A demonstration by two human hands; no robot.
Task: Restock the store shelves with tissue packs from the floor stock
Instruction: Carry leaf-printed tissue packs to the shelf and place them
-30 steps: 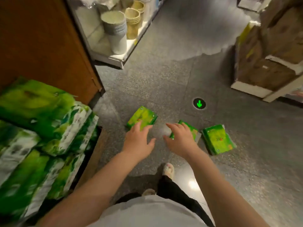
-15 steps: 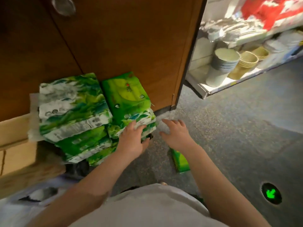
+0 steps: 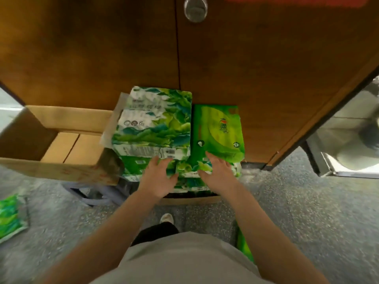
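A stack of green tissue packs stands on the floor against a brown wooden cabinet [image 3: 246, 58]. On top at the left lies a white-and-green multipack [image 3: 153, 124]; beside it at the right lies a bright green pack [image 3: 217, 132]. My left hand [image 3: 158, 179] reaches the stack's front under the multipack, fingers straight. My right hand [image 3: 217, 171] touches the front of the stack below the bright green pack, fingers spread. Lower packs [image 3: 188, 171] show between my hands. Neither hand grips anything.
An open cardboard box [image 3: 51, 138] sits left of the stack. A loose green pack [image 3: 10, 216] lies on the grey floor at far left, another [image 3: 244, 244] by my right arm. A white shelf unit [image 3: 348, 140] stands at right. My shoe [image 3: 166, 218] is below the stack.
My view turned left from the loose packs on the floor to the stack by the cabinet. Both hands moved with it onto the stack's front.
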